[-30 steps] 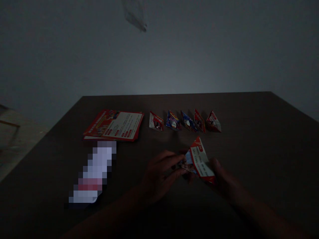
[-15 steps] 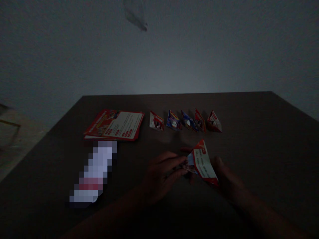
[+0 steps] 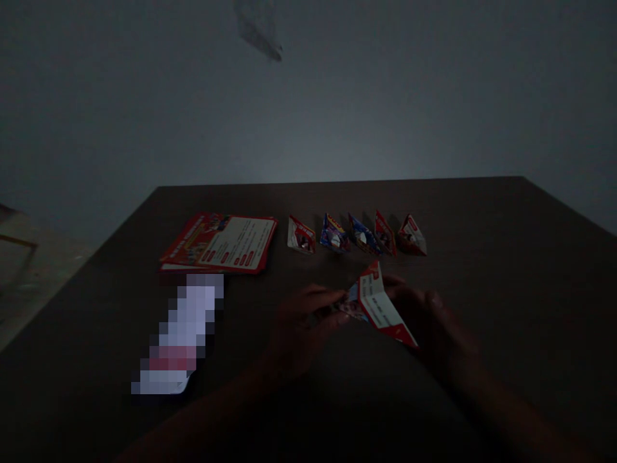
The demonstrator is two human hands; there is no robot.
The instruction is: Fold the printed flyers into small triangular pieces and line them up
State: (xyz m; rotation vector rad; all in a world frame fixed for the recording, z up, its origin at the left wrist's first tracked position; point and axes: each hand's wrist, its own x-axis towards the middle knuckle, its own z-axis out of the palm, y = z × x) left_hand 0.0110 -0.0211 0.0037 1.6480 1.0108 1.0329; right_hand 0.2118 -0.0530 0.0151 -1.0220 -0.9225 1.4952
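My left hand [image 3: 308, 328] pinches one end of a folded paper piece [image 3: 378, 301], red and white with print and a coloured picture. A crease runs across it, and its pointed ends stick up and to the lower right. Beside its right side is my right hand [image 3: 446, 334], fingers apart and curved; some fingertips show behind the paper. Whether they touch it is hard to tell in the dark. Behind the hands stand several small folded paper shapes in a row, among them a red and white one [image 3: 302, 235] and a blue one [image 3: 363, 235].
A stack of printed red and white flyers [image 3: 226, 243] lies on the left of the dark table [image 3: 308, 196]. In front of it lies a bright, pixelated, phone-like slab [image 3: 180, 341]. A pale wall [image 3: 385, 96] rises behind the table. The light is dim.
The folded paper has shifted slightly left and up, held by my left hand, and its crease shows more. My right hand has loosened from its right edge, with its fingers more spread.
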